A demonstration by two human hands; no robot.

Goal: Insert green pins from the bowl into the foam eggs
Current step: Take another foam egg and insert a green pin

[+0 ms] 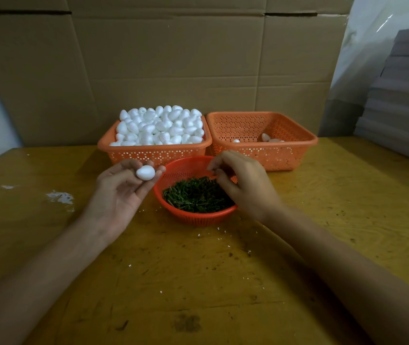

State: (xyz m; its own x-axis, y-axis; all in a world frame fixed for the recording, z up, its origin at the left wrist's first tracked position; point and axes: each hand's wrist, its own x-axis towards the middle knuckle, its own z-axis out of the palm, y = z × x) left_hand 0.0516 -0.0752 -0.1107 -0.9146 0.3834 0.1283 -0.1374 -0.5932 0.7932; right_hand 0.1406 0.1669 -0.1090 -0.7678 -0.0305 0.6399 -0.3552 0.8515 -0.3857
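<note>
Okay, our left hand (121, 192) pinches one foam egg (145, 172) at the fingertips, just left of the bowl (198, 219), exposed for pinning. Right hand (243, 185) hovers over the bowl's green pins (196, 195), fingers pinched; we can't tell if a pin's caught. Full basket (153, 153) behind-left of bowl, near-empty basket (285, 155) behind-right: short reaches, probably.

Dim, flat overhead light; soft shadows under forearms; wide-angle bending at edges; slight softness throughout.
</note>
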